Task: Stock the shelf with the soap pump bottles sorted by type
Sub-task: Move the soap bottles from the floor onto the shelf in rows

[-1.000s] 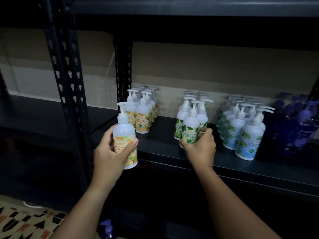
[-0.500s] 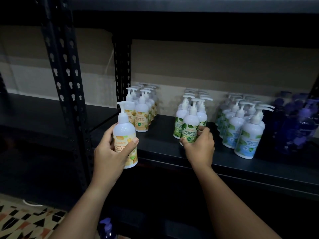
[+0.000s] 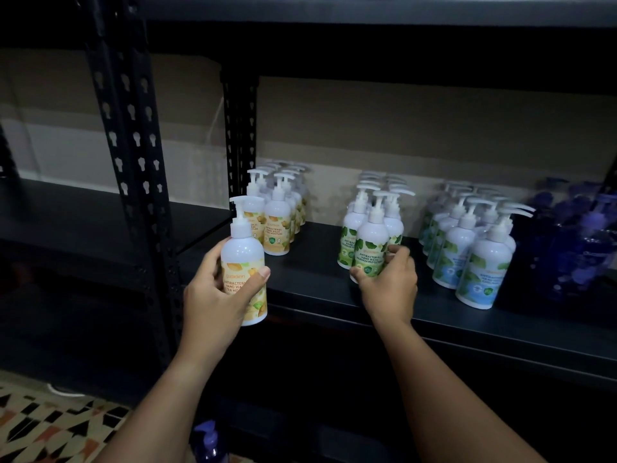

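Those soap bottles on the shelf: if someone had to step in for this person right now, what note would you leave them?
Left hand: grips a yellow-label bottle upright in the air, just in front of the shelf edge.
Right hand: curled round the front green-label bottle, which stands on the shelf.
Done: four sorted groups stand on the shelf, left to right: yellow group, green group, blue-label group, dark purple bottles.
Left: let go of the green one, then set the held yellow bottle with its group. One purple bottle shows low down, below the shelf, perhaps also waiting.
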A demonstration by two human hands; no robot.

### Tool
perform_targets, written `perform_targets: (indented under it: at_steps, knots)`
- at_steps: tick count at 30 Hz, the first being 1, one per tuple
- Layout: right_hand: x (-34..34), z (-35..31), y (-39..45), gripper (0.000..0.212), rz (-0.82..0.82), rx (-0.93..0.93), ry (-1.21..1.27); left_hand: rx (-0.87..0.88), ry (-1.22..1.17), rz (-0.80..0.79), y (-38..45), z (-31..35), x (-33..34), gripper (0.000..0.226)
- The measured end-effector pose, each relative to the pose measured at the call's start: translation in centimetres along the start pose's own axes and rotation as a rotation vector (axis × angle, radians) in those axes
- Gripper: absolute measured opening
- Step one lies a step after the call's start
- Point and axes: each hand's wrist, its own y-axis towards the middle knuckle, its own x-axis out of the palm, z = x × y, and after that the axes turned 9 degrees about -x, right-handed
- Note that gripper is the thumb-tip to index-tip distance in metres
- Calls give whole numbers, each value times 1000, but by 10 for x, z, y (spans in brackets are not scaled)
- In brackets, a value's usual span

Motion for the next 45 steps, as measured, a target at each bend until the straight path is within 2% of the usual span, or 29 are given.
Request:
perform_targets:
  at_steps: [5,8,10,13,15,17,21,24,29,41,45]
  knots:
    - [-6,-4,0,85,68,12,105,9,-10,-14,2,-1,-2,55]
    - [-6,-5,-9,67,136,-142,187,39,40,-7,6,-1,-5,54]
    - [1,-6,-15,52,86,-296,191,81,111,20,9,-1,-6,54]
    - [20,-14,-20,33,-140,-505,161,101,145,30,12,0,-5,56]
    - [32,-27,-20,29,-343,-618,83,110,156,40,14,0,-6,57]
    - [42,-40,-17,40,-529,-683,-64,108,158,51,14,-1,-6,58]
    - [53,-57,-6,57,-788,-820,-390,82,156,66,18,-3,-9,63]
    - [58,-49,-1,64,-943,-790,-366,69,154,72,22,-6,-12,69]
    - [65,-38,0,66,-952,-734,-257,106,174,27,41,-7,-9,74]
    - [67,-37,0,66,-940,-728,-236,69,320,22,93,-37,10,64]
    - [66,-38,-1,65,-937,-721,-233,1,420,60,120,-40,21,48]
